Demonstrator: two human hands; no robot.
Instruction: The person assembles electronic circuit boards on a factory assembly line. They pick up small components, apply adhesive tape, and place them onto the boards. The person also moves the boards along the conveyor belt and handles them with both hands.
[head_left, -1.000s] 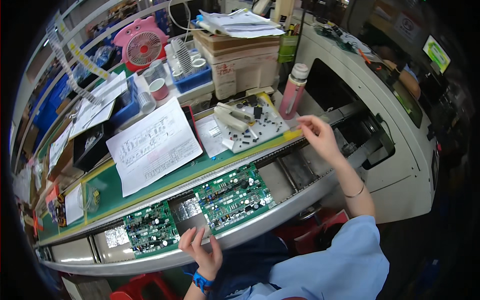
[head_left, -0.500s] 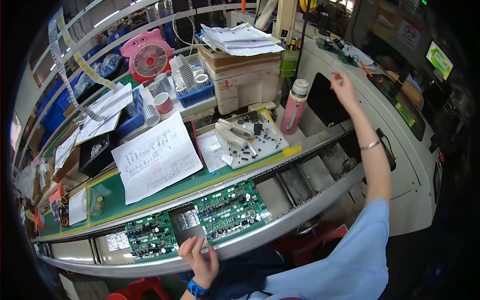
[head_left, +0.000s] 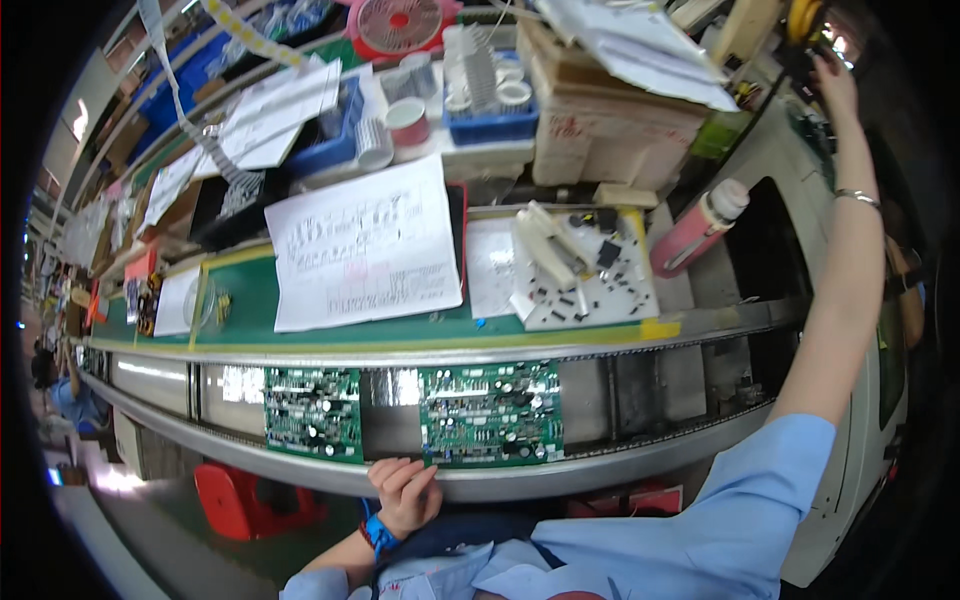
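Your wider green circuit board serves as the landmark. It lies flat, component side up, spanning the front rail and the rear rail, which appear to carry it by its edges, presumably so that the underside is left free. The narrower green circuit board is seated likewise, to the left of the wider board and apart from it.

Your left hand is at the near left corner of the wider board, fingers loosely bent over the front rail. No object shows in its grasp; the posture suggests steadying rather than gripping. Whether a fingertip touches the board cannot be determined.

Your right hand is well beyond the wider board, up to its far right, at full arm's stretch. Its fingers are too small and dark to judge how far apart they stand, or whether they have hold of anything.

Behind the wider board, to the left, your printed sheet lies face up, probably for ready reference. Behind and slightly right, the white plate bears small black components, likely kept together within reach. The pink bottle stands farther right, outside the rails.
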